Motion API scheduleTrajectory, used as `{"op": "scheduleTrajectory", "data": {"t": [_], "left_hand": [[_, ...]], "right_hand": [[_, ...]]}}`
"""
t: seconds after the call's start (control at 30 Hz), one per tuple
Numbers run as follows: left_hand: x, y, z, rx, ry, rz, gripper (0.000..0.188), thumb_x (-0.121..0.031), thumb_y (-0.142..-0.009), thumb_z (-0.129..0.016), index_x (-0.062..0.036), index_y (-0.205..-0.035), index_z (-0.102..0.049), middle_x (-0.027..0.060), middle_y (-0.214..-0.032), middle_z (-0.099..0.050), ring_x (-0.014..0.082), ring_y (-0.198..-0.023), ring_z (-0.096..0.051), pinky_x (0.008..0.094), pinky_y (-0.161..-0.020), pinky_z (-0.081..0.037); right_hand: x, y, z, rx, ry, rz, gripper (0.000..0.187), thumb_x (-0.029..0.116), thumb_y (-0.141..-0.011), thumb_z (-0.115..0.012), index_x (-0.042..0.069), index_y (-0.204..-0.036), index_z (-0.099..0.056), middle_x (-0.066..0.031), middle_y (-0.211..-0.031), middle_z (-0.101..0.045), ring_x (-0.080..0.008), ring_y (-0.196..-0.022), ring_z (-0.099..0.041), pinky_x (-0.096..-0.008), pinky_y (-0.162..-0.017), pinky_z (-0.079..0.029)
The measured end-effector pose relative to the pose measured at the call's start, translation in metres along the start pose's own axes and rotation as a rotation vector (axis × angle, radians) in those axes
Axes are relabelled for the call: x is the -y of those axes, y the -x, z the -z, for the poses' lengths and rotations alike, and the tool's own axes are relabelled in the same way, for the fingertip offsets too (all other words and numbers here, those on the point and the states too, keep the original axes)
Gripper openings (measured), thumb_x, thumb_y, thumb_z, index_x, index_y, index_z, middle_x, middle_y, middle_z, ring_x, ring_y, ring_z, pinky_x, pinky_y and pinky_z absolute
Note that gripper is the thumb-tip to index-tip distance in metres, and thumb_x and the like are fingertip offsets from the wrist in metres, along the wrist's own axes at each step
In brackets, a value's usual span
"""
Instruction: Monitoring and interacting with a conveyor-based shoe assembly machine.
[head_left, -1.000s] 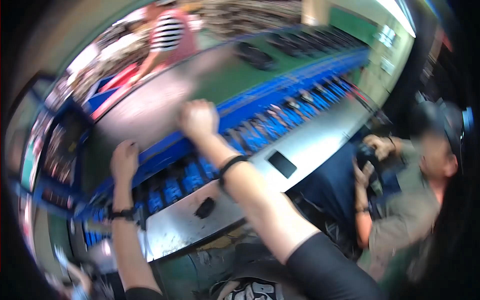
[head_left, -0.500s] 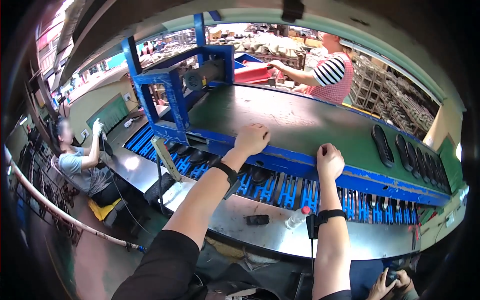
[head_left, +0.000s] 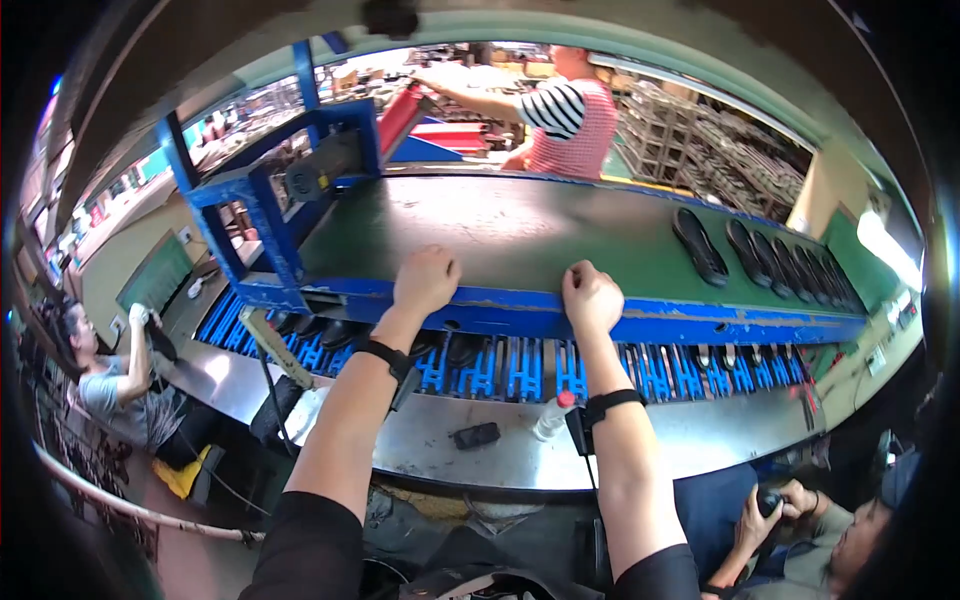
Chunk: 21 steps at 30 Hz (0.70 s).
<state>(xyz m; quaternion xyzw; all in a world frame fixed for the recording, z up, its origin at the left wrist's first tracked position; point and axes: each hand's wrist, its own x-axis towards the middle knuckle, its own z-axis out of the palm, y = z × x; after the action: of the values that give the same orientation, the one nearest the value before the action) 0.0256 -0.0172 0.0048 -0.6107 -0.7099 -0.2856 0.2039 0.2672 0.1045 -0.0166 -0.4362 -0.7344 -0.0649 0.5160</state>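
Observation:
My left hand [head_left: 428,280] is closed in a loose fist on the near blue edge of a conveyor, by its green belt [head_left: 480,240]. Further along the same edge rests my right hand [head_left: 592,298], also curled into a fist. Neither hand shows anything held, though the undersides of the fingers are hidden. Black shoe soles [head_left: 700,247] lie on the belt to the right of my hands, several of them grouped closely at its far right end. Below my forearms runs a lower row of blue slatted holders [head_left: 525,370], with dark shoes [head_left: 465,350] among them.
A metal ledge [head_left: 680,430] before me holds a red-capped bottle [head_left: 552,415] and a small black block [head_left: 476,436]. A blue frame with a motor [head_left: 325,165] stands left. Co-workers are at the far side, left and lower right; the lower-right person's hands [head_left: 770,505] hold something dark.
The view has shifted, so the conveyor appears further left and more of the lower-right person shows. Across the belt, the co-worker has raised and tilted a red tray. My fists stay on the edge.

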Motion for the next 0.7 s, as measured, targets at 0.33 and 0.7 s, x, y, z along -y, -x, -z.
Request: {"op": "scheduleTrajectory", "data": {"t": [0.33,0.7], "left_hand": [[0.004,0.004,-0.008,-0.103,-0.017,-0.109,0.021,-0.016,-0.087,-0.057,0.0004,-0.076,-0.063,0.0162,-0.088,-0.065,0.0353,-0.092,-0.061,0.0461,-0.083,-0.049],[0.01,0.002,-0.007,-0.103,-0.016,-0.132,0.027,-0.017,-0.089,-0.054,0.0022,-0.074,-0.067,0.0171,-0.092,-0.068,0.0346,-0.09,-0.062,0.0457,-0.082,-0.05]], "right_hand": [[-0.003,0.004,-0.003,0.025,0.01,-0.022,0.011,0.023,-0.078,-0.069,0.013,-0.073,-0.066,-0.0104,-0.064,-0.065,-0.0278,-0.066,-0.065,-0.0419,-0.065,-0.052],[0.001,0.001,0.0,-0.01,0.007,-0.007,0.015,0.022,-0.076,-0.068,0.011,-0.068,-0.062,-0.0097,-0.062,-0.064,-0.0279,-0.063,-0.063,-0.0413,-0.064,-0.051]]}}
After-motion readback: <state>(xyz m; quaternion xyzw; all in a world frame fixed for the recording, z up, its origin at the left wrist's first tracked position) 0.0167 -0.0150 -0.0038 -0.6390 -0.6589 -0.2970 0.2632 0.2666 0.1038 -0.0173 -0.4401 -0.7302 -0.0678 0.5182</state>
